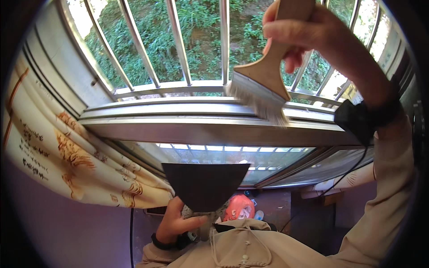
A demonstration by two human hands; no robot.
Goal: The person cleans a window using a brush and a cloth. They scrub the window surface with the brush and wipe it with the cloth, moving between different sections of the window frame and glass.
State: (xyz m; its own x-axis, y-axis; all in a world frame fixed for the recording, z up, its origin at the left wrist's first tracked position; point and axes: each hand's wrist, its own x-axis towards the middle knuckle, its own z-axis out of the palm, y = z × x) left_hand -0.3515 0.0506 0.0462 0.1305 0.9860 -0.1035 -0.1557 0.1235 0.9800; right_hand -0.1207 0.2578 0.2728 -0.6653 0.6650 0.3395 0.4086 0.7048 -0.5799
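My right hand (301, 37) is raised at the upper right, its fingers closed around the wooden handle of a wide flat bristle brush (264, 83). The brush is tilted, and its pale bristles, slightly blurred, hang over the metal window track (187, 109); whether they touch it I cannot tell. Low in front of my chest, my left hand (179, 219) grips a wide dark-bladed scraper (206, 184) with the blade pointing up and away from me. A grey, rough-looking thing (192, 211) shows beside the left fingers below the blade; it is partly hidden, so its kind is unclear.
Metal bars (225, 43) stand outside the window, before a green slope. A patterned curtain (77, 157) hangs at left, another (355, 179) at lower right. Below are glass panes (268, 160) and a red plastic bag (238, 207) on the floor. A cord runs from my right wrist's black band.
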